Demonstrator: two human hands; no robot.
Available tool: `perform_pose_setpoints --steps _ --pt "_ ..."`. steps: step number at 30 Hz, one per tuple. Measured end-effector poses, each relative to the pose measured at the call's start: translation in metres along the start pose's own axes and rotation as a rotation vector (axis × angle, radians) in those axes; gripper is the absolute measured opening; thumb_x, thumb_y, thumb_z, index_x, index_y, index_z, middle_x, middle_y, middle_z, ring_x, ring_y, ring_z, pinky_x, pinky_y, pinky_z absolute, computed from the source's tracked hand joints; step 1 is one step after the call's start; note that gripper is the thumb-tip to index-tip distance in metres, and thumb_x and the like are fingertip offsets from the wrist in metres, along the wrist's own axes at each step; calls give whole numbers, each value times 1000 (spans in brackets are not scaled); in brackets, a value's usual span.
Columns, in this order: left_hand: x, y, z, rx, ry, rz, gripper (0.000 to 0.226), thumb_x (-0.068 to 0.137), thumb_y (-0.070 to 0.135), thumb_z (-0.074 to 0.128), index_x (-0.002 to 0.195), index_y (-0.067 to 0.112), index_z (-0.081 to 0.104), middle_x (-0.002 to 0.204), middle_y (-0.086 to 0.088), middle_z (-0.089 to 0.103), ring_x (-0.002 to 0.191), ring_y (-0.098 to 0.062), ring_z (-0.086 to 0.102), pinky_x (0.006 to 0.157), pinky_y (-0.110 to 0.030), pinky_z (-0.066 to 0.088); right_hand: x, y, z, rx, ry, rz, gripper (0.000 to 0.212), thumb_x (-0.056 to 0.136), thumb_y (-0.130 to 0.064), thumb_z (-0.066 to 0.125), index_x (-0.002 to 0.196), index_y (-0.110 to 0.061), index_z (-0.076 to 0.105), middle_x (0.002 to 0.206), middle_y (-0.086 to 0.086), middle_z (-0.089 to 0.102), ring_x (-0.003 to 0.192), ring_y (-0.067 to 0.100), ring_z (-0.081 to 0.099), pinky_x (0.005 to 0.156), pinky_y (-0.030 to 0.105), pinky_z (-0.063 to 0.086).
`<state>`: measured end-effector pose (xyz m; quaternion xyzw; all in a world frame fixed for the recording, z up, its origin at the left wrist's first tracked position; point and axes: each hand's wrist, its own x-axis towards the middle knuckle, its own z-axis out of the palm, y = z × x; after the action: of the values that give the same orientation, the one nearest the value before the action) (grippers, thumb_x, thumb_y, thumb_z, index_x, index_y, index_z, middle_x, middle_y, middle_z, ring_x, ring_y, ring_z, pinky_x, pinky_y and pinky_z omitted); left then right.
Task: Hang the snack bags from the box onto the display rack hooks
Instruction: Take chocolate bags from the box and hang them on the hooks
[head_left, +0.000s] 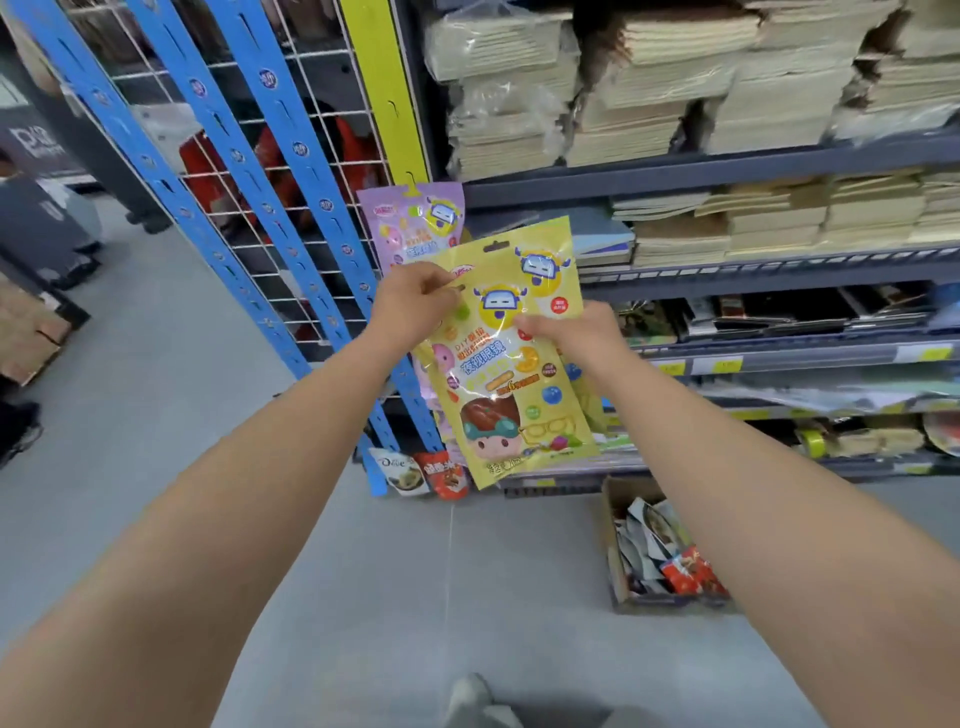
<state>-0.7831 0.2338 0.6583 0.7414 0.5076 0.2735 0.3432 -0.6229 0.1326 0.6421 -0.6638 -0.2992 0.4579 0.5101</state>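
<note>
At rack (325, 205): left hand (410, 306), right hand (571, 332) grip yellow "DIY" bag (498, 374); "Dove" pouch (397, 467) below.

"Dove" is printed on the white bag (397, 470); "DIY" and "夜视眼镜" on the yellow bag (519, 374); other print is too blurred to read.

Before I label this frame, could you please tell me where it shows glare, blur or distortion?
In the head view, white glare streaks cross the glossy yellow snack bag; the same head view's wide lens tilts the blue strips and bows the shelf edge; toward the head view's upper right, the paper stacks are smeared.
</note>
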Motion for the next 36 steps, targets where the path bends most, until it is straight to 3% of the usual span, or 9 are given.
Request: perform_pose_setpoints --steps 3,8,12,15,18,23,26,32,36 --pt "23 -2 -24 -39 89 31 14 88 9 57 87 14 69 86 1 65 67 -6 54 65 -25 49 8 -17 27 8 33 -36 15 75 -18 77 85 -15 67 87 -1 70 66 4 61 46 12 46" --pt "66 2 -48 68 306 76 22 87 16 48 91 20 69 83 6 64 78 -20 61 82 -36 52 23 -39 43 -11 200 -153 34 71 -38 79 87 -9 70 79 -2 68 73 12 61 71 29 48" --pt "99 13 -60 149 456 130 23 91 21 44 97 23 66 91 1 70 77 -15 52 93 -33 39 38 -55 20 17 375 -235 27 67 -39 80 73 -14 70 75 0 69 72 13 61 72 34 51" --pt "117 22 -61 196 496 136 25 92 20 42 102 22 65 93 -2 71 82 -23 58 96 -30 31 45 -65 2 139 449 -271 25 69 -33 80 74 -13 65 72 -2 64 70 13 59 71 32 48" --pt "130 29 -58 200 522 126 25 94 19 42 110 19 62 87 -1 65 84 -23 56 101 -32 26 52 -71 -6 166 376 -248 25 73 -25 78 69 -16 55 73 -4 59 69 13 59 75 36 52" --pt "142 33 -56 166 555 140 33 95 15 42 127 18 51 84 4 56 82 -17 44 103 -35 29 71 -73 2 33 211 -280 12 73 -22 79 70 -19 68 80 5 70 77 20 68 80 42 55" --pt "149 31 -58 216 530 178 30 95 16 41 120 18 57 75 5 57 82 -22 52 101 -33 28 82 -74 12 -18 159 -297 10 72 -21 80 70 -21 70 73 -3 71 74 16 69 79 40 57" --pt "166 29 -67 254 463 265 21 94 20 44 104 15 62 94 -4 69 92 -24 61 101 -34 32 94 -79 28 -73 147 -307 12 70 -25 81 65 -24 69 59 -15 69 62 -1 67 72 30 57" --pt "176 35 -72 212 438 186 18 88 21 47 94 18 63 88 0 69 87 -24 63 98 -40 41 101 -78 36 -65 150 -300 12 70 -26 80 66 -26 70 65 -13 70 71 5 69 77 33 58"
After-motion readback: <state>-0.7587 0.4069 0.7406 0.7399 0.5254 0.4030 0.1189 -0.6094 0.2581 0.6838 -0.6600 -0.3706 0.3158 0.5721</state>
